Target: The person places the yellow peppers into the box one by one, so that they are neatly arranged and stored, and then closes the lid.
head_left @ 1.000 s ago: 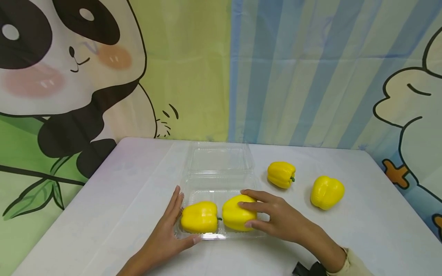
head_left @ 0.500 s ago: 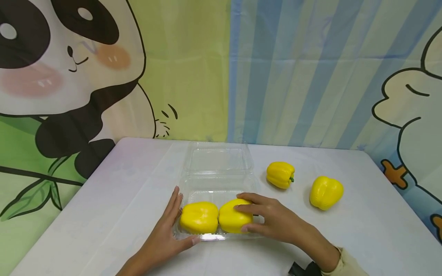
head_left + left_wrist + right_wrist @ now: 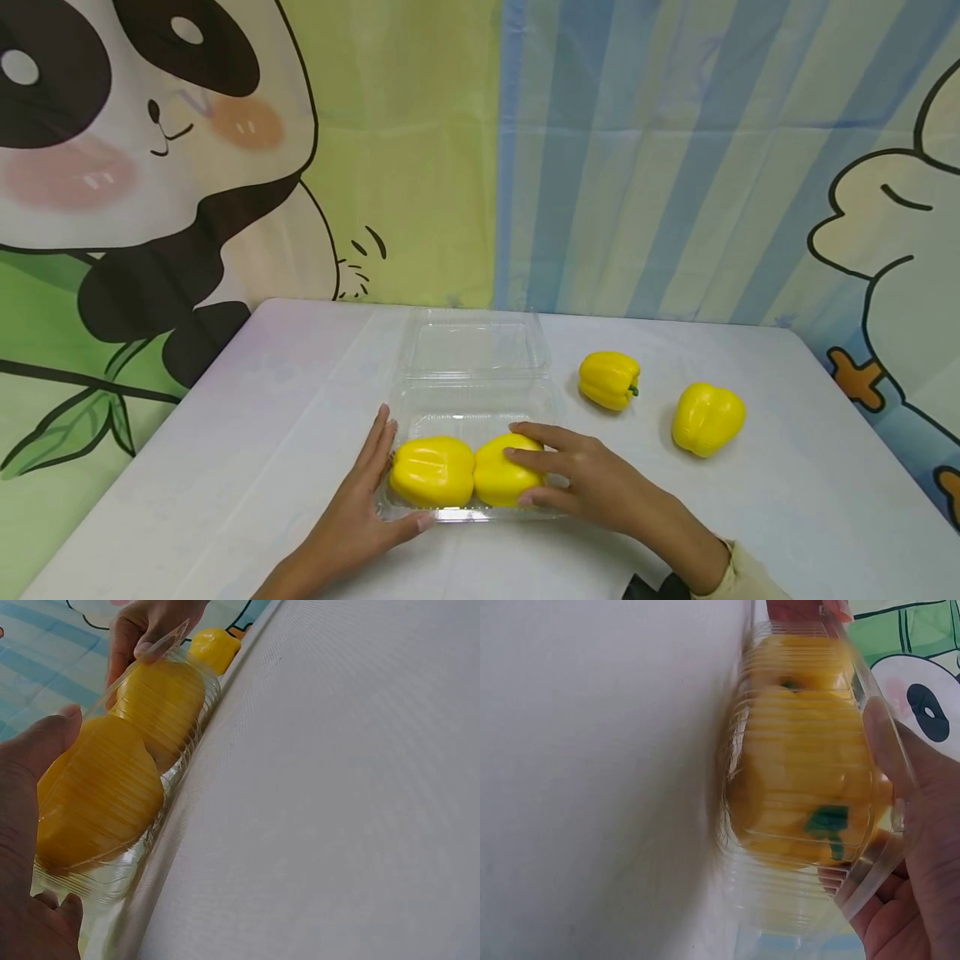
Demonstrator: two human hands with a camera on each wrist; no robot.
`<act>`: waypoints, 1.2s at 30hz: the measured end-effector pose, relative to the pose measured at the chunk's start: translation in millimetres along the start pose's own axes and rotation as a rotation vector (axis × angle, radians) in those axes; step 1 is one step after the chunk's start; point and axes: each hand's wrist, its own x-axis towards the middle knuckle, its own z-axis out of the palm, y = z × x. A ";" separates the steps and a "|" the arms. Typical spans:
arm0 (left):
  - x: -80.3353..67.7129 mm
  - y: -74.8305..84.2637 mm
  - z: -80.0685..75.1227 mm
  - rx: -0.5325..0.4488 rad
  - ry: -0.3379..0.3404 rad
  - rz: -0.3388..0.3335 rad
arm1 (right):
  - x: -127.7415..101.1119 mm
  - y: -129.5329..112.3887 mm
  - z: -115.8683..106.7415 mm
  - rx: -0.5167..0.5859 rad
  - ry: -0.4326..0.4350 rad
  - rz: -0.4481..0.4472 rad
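Two yellow bell peppers lie side by side, touching, in the base of a clear plastic clamshell container [image 3: 480, 425]. My left hand [image 3: 356, 508] rests against the container's left end with fingers straight along its side, the thumb at the front edge beside the left bell pepper [image 3: 432, 472]. With curled fingers my right hand [image 3: 592, 479] grips the right bell pepper [image 3: 504, 471] from its right side. The right wrist view shows that pepper's green stem [image 3: 829, 821] through the ribbed plastic wall, pointing toward the container's right end.
The container's lid [image 3: 476, 346] lies folded back toward the table's far edge. Two more yellow bell peppers, one near the lid [image 3: 609, 380] and one farther right [image 3: 708, 419], lie on the white tabletop [image 3: 247, 442]. A cartoon-printed curtain [image 3: 420, 150] hangs behind.
My right hand has moved the right bell pepper leftward until it touches the left one, hiding the left one's stem. The left hand stays in place.
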 end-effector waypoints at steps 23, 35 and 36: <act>0.4 -1.8 -0.3 0.002 0.000 0.015 | -0.6 2.4 -6.0 0.112 -0.028 0.035; -0.4 -2.4 -0.4 -0.006 -0.002 0.018 | -1.4 2.7 -7.0 0.160 0.002 0.077; -0.3 -2.4 -0.3 -0.006 -0.003 0.019 | -1.5 3.3 -7.4 0.163 0.010 0.072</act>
